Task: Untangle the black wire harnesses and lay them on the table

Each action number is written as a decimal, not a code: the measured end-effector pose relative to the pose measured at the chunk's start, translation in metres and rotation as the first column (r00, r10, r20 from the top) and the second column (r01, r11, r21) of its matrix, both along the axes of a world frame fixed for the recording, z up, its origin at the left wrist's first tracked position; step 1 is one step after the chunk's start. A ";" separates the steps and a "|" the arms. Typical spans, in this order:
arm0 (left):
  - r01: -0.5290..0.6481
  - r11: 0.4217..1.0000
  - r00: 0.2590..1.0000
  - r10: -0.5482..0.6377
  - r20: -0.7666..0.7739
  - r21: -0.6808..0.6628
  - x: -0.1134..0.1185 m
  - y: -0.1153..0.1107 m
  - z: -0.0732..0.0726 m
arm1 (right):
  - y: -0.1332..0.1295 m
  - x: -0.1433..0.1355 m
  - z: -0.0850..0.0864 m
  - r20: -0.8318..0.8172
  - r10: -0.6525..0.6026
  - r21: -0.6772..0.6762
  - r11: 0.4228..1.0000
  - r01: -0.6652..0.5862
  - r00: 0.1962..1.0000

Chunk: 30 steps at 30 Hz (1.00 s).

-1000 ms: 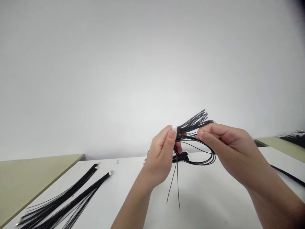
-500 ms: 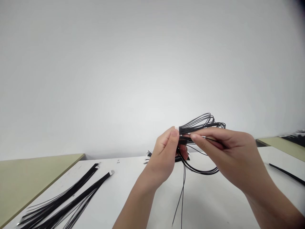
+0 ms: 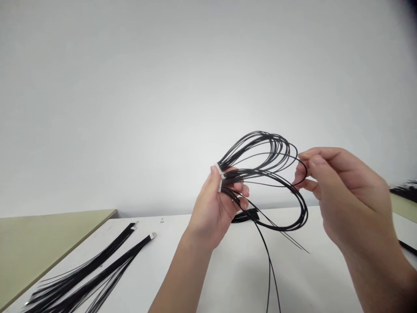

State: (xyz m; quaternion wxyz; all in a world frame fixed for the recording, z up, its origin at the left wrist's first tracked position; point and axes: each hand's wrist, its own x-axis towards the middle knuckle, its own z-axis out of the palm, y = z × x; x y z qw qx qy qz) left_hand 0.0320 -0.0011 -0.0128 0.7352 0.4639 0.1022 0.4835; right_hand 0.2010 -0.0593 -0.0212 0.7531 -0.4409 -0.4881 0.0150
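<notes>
My left hand (image 3: pixel 213 204) is closed on white connectors (image 3: pixel 220 176), its thumb pressed on them and its fingers behind. Black wires (image 3: pixel 272 139) run from the connectors and loop out to the right in two large bunches. A few loose wire ends hang down over the table. My right hand (image 3: pixel 339 191) is at the right end of the loops, thumb and fingers closed around a thin black wire (image 3: pixel 305 167) that curves back to the bunch.
On the white table (image 3: pixel 182 261), two bundles of black wires (image 3: pixel 107 256) with white connectors lie at the left. Another dark bundle (image 3: pixel 247 215) lies behind my left hand. Greenish boards (image 3: pixel 48 248) flank the table, with more black wires (image 3: pixel 405 191) at the far right.
My left hand has moved left and turned, showing the connectors. My right hand has drawn away to the right, from beside the connectors to the loops, which are now spread wider.
</notes>
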 end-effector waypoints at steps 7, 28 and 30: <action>0.066 0.996 0.994 -0.060 0.089 -0.065 -0.003 -0.003 0.002 | -0.006 0.004 0.000 0.355 0.503 -0.624 0.755 -0.201 0.788; 0.067 0.996 0.995 -0.062 0.083 -0.052 -0.002 -0.001 0.002 | -0.006 -0.017 0.001 0.421 0.429 -0.525 0.834 -0.170 0.799; 0.065 0.997 0.995 -0.061 0.078 -0.051 -0.003 -0.001 0.001 | -0.007 -0.018 0.001 0.416 0.419 -0.528 0.834 -0.162 0.807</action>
